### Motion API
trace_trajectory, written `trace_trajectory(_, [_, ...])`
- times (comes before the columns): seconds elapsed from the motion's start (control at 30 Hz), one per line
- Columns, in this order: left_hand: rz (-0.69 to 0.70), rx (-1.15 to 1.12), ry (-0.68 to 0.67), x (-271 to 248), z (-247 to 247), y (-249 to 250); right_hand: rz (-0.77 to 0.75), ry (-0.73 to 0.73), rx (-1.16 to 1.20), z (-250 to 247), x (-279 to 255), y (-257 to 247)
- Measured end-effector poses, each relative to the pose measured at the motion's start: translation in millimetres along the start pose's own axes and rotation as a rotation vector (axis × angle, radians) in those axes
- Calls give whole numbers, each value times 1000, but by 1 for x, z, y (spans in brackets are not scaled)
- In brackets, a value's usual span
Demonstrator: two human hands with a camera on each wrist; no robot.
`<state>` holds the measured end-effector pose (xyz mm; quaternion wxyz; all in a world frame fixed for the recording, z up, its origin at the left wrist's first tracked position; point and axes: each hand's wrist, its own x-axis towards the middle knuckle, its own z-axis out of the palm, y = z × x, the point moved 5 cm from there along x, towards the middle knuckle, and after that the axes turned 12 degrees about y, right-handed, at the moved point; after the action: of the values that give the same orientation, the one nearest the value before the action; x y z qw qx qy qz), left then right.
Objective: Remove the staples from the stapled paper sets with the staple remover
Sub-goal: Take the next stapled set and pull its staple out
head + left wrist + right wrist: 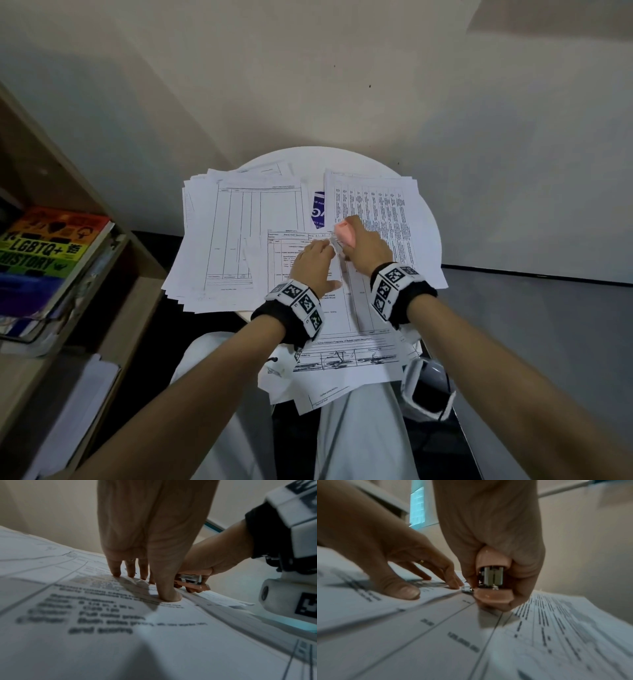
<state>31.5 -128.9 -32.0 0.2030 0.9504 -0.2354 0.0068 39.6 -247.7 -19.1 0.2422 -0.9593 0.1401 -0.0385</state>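
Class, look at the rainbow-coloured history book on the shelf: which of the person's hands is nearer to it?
Left. The left hand presses the paper set on the table, on the side toward the book; the right hand, holding the staple remover, lies beyond it.

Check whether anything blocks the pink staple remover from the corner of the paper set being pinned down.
Nothing visible does. The right hand grips the pink staple remover, its metal tip already at the edge of the printed white paper set, just beside the left hand's fingertips pressing the sheets flat. The staple itself is too blurred to see.
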Motion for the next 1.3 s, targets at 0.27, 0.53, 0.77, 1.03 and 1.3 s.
trace_trajectory(0.27, [15, -4, -6, 1, 0, 0, -96, 93, -59, -1, -7, -5])
trace_trajectory(0.53, [25, 13, -20, 2, 3, 0, -55, 116, -51, 5, 2, -12])
trace_trajectory(0.77, [43, 9, -12, 4, 9, -4, 13, 123, 41, 2, 16, -17])
trace_trajectory(1.03, [-89, -425, 154, 9, -20, -4, -97, 185, 162, -24, -23, -17])
trace_trajectory(1.3, [-457, -1222, 353, -26, -40, 46, -69, 266, 252, -73, -84, 0])
